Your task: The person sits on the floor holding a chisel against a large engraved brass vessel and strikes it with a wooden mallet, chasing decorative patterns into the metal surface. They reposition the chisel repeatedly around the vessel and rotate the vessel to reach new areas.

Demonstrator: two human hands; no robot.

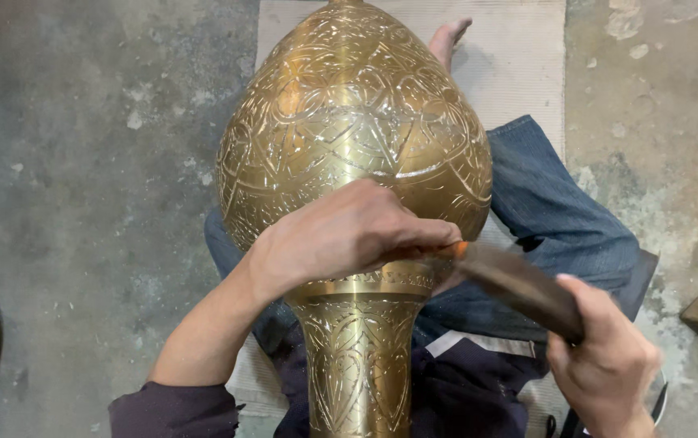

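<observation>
Brass vase [354,138], big and round like a bulb, is laid across the lap of a seated person. Its fat belly is pointed away and its thin neck is pointed back toward the body. Swirly lines and leaf shapes are cut all over its shiny gold skin.

The left hand [349,235] is pressed on the vase where the belly meets the neck. Its fingers are pinched tight around a small tool that is mostly hidden; only its tip is seen against the metal. The right hand [604,361] is closed around the dark handle of a hammer [519,285]. The hammer's front end is held just beside the left fingers, and a little orange spot is seen there. The two hands are kept apart, one on the vase and one lower right.

Blue jeans [556,215] are worn, and one bare foot [448,39] is seen past the vase. A pale mat [519,57] is spread on the grey concrete floor [81,162] under the person.
</observation>
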